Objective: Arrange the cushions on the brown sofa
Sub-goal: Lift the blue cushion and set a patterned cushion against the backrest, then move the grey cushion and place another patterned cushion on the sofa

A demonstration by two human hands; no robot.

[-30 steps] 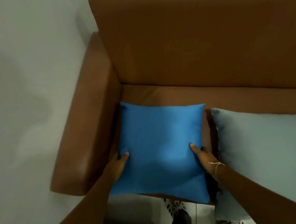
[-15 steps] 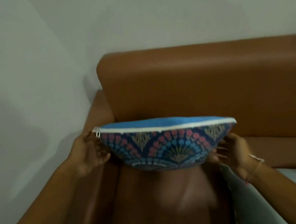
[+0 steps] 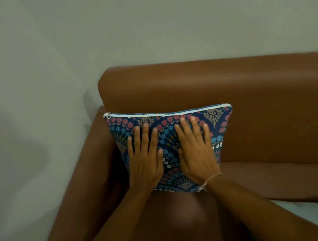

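A patterned cushion (image 3: 220,122) with a dark blue floral face and a white zip along its top edge stands upright against the backrest of the brown sofa (image 3: 259,98), in the left corner by the armrest. My left hand (image 3: 145,157) lies flat on the cushion's face, fingers spread. Beside it, my right hand (image 3: 195,150) presses flat on the same face, a thin bracelet at the wrist. Neither hand grips the cushion. A pale grey-blue cushion (image 3: 313,216) lies on the seat at the lower right, mostly out of frame.
The sofa's left armrest (image 3: 89,178) runs down the left side, next to a light grey wall (image 3: 33,94). The wall also rises behind the backrest. Bare brown seat (image 3: 278,178) stretches to the right of the patterned cushion.
The cushion, lying blue side up and then lifted edge-on in both hands, now stands against the backrest with its patterned face outward. Both hands have let go and lie flat on it.
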